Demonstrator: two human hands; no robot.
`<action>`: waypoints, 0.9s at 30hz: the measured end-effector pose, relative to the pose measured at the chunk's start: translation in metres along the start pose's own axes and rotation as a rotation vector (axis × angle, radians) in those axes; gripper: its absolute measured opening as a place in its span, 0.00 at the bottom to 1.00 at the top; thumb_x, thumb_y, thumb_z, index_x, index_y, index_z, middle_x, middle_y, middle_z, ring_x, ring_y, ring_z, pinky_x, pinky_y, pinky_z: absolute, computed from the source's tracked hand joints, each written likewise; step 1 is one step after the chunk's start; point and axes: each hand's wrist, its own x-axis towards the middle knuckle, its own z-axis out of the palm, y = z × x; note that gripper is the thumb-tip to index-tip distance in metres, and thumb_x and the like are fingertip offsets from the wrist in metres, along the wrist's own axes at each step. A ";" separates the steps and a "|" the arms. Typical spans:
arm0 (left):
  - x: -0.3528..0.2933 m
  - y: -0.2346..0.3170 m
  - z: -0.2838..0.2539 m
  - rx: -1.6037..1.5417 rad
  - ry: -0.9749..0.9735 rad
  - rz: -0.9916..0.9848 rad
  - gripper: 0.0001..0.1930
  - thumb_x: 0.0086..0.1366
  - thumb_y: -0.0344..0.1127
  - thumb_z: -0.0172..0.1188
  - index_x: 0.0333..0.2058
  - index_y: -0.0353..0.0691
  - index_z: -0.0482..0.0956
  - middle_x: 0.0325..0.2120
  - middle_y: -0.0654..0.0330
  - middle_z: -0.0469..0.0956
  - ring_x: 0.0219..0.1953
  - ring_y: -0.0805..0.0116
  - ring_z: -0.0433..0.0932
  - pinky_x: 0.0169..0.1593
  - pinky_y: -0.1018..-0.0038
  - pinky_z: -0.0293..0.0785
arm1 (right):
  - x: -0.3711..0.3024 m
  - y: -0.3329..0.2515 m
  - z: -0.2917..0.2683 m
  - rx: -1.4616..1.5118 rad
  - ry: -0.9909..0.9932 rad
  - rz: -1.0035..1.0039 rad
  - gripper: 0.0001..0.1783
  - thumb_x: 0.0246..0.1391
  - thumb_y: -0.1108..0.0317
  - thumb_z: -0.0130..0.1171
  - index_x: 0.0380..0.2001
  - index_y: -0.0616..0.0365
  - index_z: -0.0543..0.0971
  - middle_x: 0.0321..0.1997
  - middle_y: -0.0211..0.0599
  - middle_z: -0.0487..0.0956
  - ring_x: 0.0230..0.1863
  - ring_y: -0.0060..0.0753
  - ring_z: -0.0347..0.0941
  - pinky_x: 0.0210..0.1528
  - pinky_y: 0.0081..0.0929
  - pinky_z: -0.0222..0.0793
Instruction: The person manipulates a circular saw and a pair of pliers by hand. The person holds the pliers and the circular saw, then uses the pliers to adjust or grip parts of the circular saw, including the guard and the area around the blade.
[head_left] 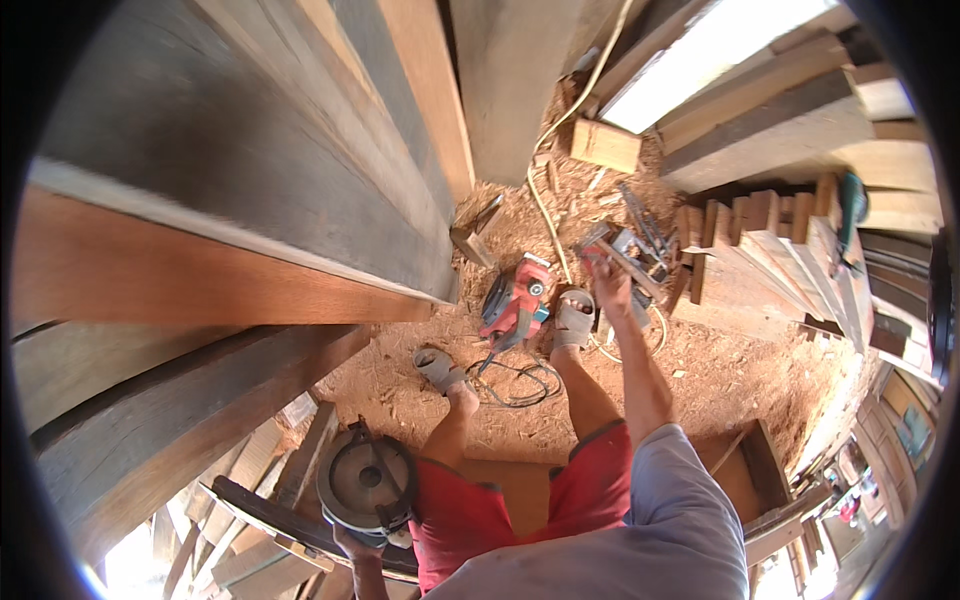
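My right hand point(611, 287) reaches down to the ground beyond my right foot, fingers closed. It is beside a narrow wooden strip point(638, 271) and a grey and dark metal tool point(640, 246); a bit of red shows at the fingertips, and what they grip is unclear. At lower left, my left hand point(358, 541) is closed at the near edge of a round, dark grey container-like thing point(368, 478) with a black handle across its top. A red power tool point(518, 300) with a dark cord point(520, 390) lies between my feet.
Large timber beams point(230, 255) lean in from the left. Stacked boards point(780, 240) stand at the right, with a green tool point(852, 205) on them. A pale cord point(545, 205) runs over the wood shavings point(500, 425) past a short wood block point(606, 146).
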 end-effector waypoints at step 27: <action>0.021 0.054 -0.038 0.247 -0.457 -0.231 0.05 0.50 0.31 0.59 0.24 0.43 0.70 0.18 0.62 0.68 0.19 0.67 0.70 0.25 0.67 0.73 | -0.459 -0.126 -0.082 0.245 -0.402 0.410 0.15 0.60 0.64 0.51 0.21 0.56 0.77 0.17 0.29 0.74 0.15 0.22 0.69 0.14 0.23 0.64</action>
